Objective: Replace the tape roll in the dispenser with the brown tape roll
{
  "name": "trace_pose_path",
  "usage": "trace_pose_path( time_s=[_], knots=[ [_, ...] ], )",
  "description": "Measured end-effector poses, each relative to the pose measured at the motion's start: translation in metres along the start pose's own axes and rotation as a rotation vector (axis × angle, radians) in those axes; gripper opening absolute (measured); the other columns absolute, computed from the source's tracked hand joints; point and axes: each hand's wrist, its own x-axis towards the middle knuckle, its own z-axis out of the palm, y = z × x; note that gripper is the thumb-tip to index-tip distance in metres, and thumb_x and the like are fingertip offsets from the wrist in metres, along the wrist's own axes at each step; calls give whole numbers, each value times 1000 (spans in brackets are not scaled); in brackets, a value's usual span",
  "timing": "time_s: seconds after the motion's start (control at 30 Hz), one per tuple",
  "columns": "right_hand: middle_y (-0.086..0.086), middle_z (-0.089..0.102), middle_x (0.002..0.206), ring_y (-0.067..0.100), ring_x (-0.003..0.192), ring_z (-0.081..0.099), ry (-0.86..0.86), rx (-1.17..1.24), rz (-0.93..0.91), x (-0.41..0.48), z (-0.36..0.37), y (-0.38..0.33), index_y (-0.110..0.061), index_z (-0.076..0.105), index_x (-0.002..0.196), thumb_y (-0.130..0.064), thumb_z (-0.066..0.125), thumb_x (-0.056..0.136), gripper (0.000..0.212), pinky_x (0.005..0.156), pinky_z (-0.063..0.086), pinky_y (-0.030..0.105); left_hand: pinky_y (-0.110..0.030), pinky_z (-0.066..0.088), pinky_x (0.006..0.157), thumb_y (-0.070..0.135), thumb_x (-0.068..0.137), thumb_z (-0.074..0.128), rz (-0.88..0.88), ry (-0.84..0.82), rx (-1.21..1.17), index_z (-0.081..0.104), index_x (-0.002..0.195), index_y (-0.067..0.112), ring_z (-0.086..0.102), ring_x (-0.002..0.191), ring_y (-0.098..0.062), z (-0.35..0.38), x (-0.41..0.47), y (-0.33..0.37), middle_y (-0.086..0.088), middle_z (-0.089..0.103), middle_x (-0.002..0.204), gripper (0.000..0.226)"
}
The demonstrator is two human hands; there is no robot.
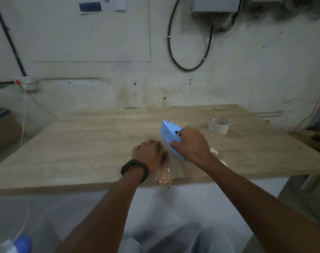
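Observation:
My right hand (190, 145) grips the blue tape dispenser (169, 132), which lies tilted on the wooden table (82, 143) with its nose pointing away from me. Just left of it, my left hand (148, 154) is curled knuckles-up over a brown tape roll (163, 154); only a blurred brown edge of the roll shows beside the fingers. A strip of brownish tape (164, 175) runs from under that hand to the table's front edge. A pale beige tape roll (218, 125) lies flat at the back right, apart from both hands.
A crumpled white scrap (214, 152) lies on the table just right of my right wrist. The table's back edge meets a wall with a hanging black cable (188, 68). A cardboard box (2, 128) stands to the left of the table.

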Motion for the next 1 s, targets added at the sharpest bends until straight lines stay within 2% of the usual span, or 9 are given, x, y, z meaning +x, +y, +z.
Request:
trace_pose_path(
  time_s=[0.1,0.23,0.37,0.4,0.53,0.7,0.8,0.93,1.0],
  knots=[
    [7,58,75,32,80,61,27,-39,-34,24,18,-8,-9,57,69,-29,64,77,23,59,33,30,-40,39,99,52,95,49,-29,36,-25,57,102,23,57,119,-25,7,6,-6,0,63,122,30],
    [10,59,75,29,70,51,65,-89,-41,43,37,-11,-16,33,57,-27,61,79,37,63,31,30,-40,36,104,50,99,46,-22,63,-27,58,112,20,55,124,-25,14,8,-9,0,61,127,35],
    [9,70,93,33,88,67,130,-159,-70,49,53,-10,-14,61,86,-21,59,82,8,69,41,31,-40,36,105,48,98,47,-21,71,-37,57,108,23,54,125,-23,14,11,-11,1,62,126,29],
    [8,70,96,32,90,68,127,-189,-63,48,58,-10,-13,64,94,-19,59,82,14,71,44,30,-41,37,103,49,97,48,-23,77,-49,55,102,24,56,120,-23,14,11,-11,1,63,121,26],
    [3,71,97,27,92,69,85,-243,-45,47,63,-11,-15,66,91,-17,60,85,9,75,46,29,-40,38,100,45,95,50,-28,75,-70,47,92,26,58,112,-24,10,7,-7,1,63,115,19],
    [4,73,107,25,101,68,39,-252,-94,43,63,-10,-15,70,104,-17,57,90,20,83,50,31,-40,41,101,39,93,51,-10,62,-43,57,104,23,58,115,-24,9,5,-7,1,64,121,20],
    [9,72,77,30,73,70,122,-283,-186,32,51,-10,-9,72,78,-21,76,73,14,64,51,31,-41,44,102,40,92,52,-24,41,-27,60,111,22,58,118,-24,11,4,-10,1,64,126,27],
    [10,70,91,33,88,64,187,-179,-209,28,27,2,-12,65,95,-33,45,89,29,78,44,39,-41,44,95,47,96,48,-50,10,64,63,114,26,57,121,-26,-4,19,-14,2,64,128,32],
    [9,71,97,32,93,64,224,-85,-168,40,13,10,-13,65,101,-31,49,92,25,82,45,38,-41,43,103,51,99,48,-95,21,41,59,132,30,55,128,-25,-18,33,-13,3,61,137,41]
  ],
)
